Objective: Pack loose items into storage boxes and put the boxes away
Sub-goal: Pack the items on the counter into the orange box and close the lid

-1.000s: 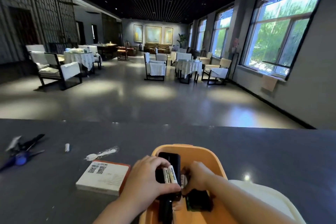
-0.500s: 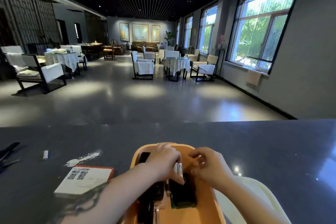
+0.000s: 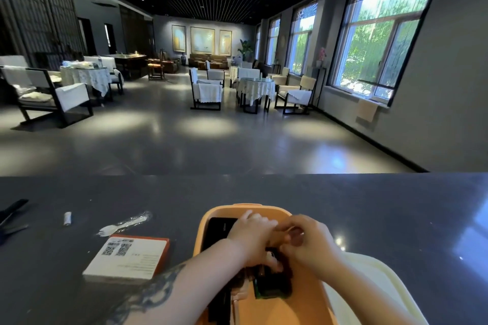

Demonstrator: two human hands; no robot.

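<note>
An orange storage box [image 3: 211, 221] stands on the dark counter in front of me, with both my hands inside it. My left hand [image 3: 253, 240] is curled downward, fingers closed around the small white batteries, which are almost fully hidden. My right hand [image 3: 310, 244] presses against it from the right with bent fingers, and what they touch is hidden. A black device [image 3: 219, 229] lies along the box's left side. A dark item with a green edge [image 3: 274, 289] lies under my hands.
A white lid [image 3: 369, 287] lies to the right of the box. To the left are a white and orange carton with QR codes [image 3: 126, 256], a wrapped plastic spork [image 3: 124, 225], a small white cylinder [image 3: 67, 218] and black tools [image 3: 12, 215] at the counter's left edge.
My left hand has carried the batteries from above the black device down and to the right, deeper into the box. My right hand has closed in against it. The batteries are now nearly hidden.
</note>
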